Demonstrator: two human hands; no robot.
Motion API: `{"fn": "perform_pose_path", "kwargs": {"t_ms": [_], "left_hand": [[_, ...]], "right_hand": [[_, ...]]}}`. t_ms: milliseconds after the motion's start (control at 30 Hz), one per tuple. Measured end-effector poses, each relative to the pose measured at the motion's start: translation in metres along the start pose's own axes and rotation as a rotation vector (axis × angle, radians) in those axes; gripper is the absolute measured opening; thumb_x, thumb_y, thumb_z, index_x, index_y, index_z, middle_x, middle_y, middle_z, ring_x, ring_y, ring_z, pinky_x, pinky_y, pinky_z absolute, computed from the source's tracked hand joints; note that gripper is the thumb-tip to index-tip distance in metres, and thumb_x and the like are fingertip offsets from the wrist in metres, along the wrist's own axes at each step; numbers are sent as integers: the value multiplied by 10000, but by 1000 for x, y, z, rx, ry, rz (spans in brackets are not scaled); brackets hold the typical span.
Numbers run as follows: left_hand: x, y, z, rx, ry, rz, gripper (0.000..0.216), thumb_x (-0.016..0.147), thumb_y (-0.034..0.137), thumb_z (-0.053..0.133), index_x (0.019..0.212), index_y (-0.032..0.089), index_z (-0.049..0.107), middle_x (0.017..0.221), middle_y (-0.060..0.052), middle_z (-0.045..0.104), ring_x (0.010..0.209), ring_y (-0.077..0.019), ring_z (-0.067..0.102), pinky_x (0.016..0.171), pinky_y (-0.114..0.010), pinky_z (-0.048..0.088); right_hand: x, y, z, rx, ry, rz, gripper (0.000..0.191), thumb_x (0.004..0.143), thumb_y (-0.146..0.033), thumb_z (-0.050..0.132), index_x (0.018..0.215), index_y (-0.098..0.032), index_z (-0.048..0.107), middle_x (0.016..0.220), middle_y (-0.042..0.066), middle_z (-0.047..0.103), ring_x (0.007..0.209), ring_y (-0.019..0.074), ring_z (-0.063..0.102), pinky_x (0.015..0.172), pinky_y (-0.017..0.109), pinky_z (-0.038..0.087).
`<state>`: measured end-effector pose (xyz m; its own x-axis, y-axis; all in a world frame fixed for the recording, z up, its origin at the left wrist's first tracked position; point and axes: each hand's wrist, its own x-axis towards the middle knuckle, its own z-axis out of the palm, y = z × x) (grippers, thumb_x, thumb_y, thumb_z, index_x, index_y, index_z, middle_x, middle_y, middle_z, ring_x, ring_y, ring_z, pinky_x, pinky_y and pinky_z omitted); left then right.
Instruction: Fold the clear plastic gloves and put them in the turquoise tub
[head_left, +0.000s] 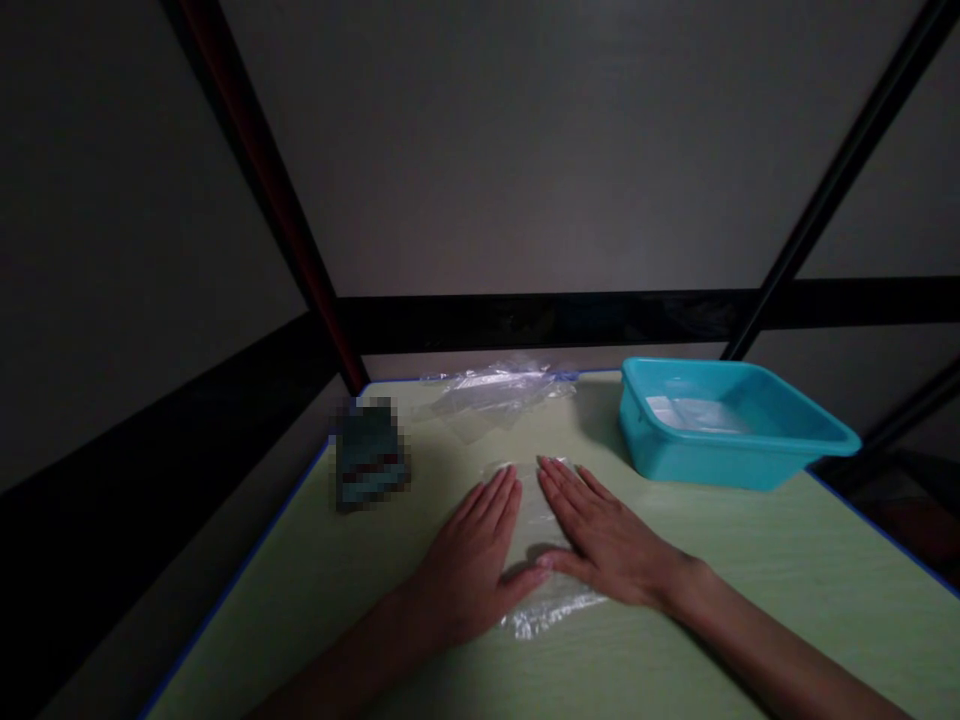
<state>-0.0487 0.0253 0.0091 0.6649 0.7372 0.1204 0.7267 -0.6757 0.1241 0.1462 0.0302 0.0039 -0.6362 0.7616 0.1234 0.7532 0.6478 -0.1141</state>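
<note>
A clear plastic bag point(534, 515) lies flat on the pale green table point(337, 600), its near end crinkled and shiny. My left hand point(472, 560) rests flat on the bag's left side, fingers stretched forward. On the right side of the bag, my right hand point(604, 535) is also laid flat with its fingers extended. The two thumbs meet over the middle of the bag. Parts of the bag are hidden under both palms.
Several clear plastic bags point(499, 395) lie in a loose pile at the table's far edge. A turquoise basin point(697, 460) stands at the back right with clear plastic in it. A pixelated dark green object point(371, 455) sits at the back left. Walls rise behind.
</note>
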Motion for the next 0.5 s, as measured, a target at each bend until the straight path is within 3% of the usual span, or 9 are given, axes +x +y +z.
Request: {"fn": "perform_pose_path", "kwargs": {"t_ms": [333,500], "left_hand": [[-6,-8,0,-55,-27,-28,733,774,477,444,1318,44,215,1399,-172,143,1283,-252,116,1037,-395,165],[-11,-18,-3,-414,95,-91,647,789,406,455,1324,117,231,1399,-117,198,1272,-229,188,1027,-384,196]], "right_hand": [[0,0,1,68,19,14,748,817,-570,300,1341,-52,169,1386,174,124,1278,249,83,1035,445,148],[-6,14,-14,398,101,-36,598,878,-452,281,1355,-129,120,1397,142,163,1277,203,147,1017,435,206]]}}
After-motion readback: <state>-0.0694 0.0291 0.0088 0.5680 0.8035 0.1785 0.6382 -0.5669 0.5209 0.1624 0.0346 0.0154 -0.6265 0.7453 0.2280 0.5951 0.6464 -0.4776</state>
